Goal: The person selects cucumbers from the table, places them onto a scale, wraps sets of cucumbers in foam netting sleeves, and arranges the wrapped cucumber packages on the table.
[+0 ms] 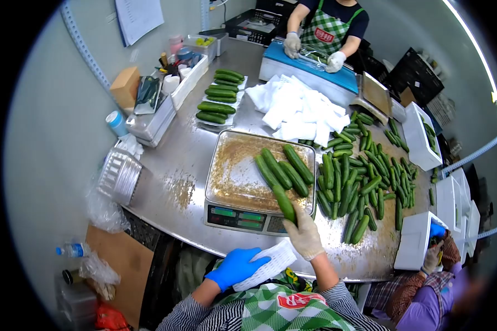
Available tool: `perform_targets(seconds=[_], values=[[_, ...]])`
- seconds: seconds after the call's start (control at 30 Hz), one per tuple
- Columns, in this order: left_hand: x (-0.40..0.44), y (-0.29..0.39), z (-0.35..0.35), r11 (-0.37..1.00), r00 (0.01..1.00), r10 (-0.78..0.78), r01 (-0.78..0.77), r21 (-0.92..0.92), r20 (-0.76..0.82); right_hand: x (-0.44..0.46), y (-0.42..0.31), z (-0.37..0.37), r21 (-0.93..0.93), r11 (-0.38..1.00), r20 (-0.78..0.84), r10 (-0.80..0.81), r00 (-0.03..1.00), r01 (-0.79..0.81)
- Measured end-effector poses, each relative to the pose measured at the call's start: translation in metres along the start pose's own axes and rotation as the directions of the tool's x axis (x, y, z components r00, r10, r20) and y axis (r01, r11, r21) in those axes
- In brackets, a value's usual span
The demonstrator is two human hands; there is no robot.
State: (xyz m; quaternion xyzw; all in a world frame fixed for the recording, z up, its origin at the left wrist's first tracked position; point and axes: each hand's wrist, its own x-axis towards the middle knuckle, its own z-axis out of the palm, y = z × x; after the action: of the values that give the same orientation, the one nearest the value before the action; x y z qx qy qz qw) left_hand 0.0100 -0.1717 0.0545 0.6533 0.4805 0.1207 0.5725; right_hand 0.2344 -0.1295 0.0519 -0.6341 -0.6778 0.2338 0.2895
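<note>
My left hand [234, 268], in a blue glove, holds a white absorbent pad [270, 265] near the table's front edge. In a pale knitted glove, my right hand [305, 234] is closed on the lower end of a cucumber [283, 203] at the scale's front right. Several other cucumbers [276, 167] lie side by side on the metal pan of the scale [232, 165]. The scale's display panel [250, 224] faces me, lit green. A large pile of cucumbers [364, 185] lies to the right of the scale.
Cucumber-filled trays [218, 99] and white pads [301, 107] are behind the scale. Empty trays [119, 174] stack at left. A co-worker [328, 33] in white gloves handles a tray at the back. Another person [425, 287] reaches into a foam box [411, 243] at right.
</note>
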Motion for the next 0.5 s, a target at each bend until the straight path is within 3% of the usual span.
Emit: perform_targets(seconds=[0.03, 0.1, 0.2, 0.3, 0.33, 0.47, 0.5], values=[[-0.001, -0.002, -0.003, 1.0, 1.0, -0.003, 0.003, -0.01, -0.006, 0.009, -0.018, -0.004, -0.042, 0.997, 0.076, 0.066, 0.995, -0.063], [0.001, -0.01, -0.004, 1.0, 0.999, -0.007, 0.006, -0.021, -0.04, 0.022, -0.024, 0.01, -0.154, 0.988, 0.026, -0.012, 1.0, 0.016], [0.005, -0.022, -0.007, 1.0, 0.998, 0.019, -0.02, -0.02, -0.061, 0.045, -0.024, 0.031, -0.142, 0.986, 0.0, -0.087, 0.996, 0.086], [0.003, -0.023, -0.015, 0.999, 0.992, 0.021, -0.025, -0.028, -0.125, 0.046, -0.011, 0.038, -0.118, 0.992, -0.012, -0.046, 0.999, 0.044], [0.001, -0.024, -0.018, 0.999, 0.989, 0.015, -0.021, -0.041, -0.146, 0.042, -0.013, 0.033, -0.13, 0.991, -0.032, 0.006, 0.999, -0.01], [-0.004, -0.037, -0.025, 0.996, 0.981, -0.048, 0.033, -0.082, -0.185, 0.037, 0.005, 0.015, -0.118, 0.993, -0.261, -0.031, 0.965, 0.0], [-0.004, -0.039, -0.024, 0.995, 0.98, -0.069, 0.053, -0.09, -0.186, 0.041, 0.005, 0.012, -0.136, 0.991, -0.245, -0.035, 0.969, 0.001]])
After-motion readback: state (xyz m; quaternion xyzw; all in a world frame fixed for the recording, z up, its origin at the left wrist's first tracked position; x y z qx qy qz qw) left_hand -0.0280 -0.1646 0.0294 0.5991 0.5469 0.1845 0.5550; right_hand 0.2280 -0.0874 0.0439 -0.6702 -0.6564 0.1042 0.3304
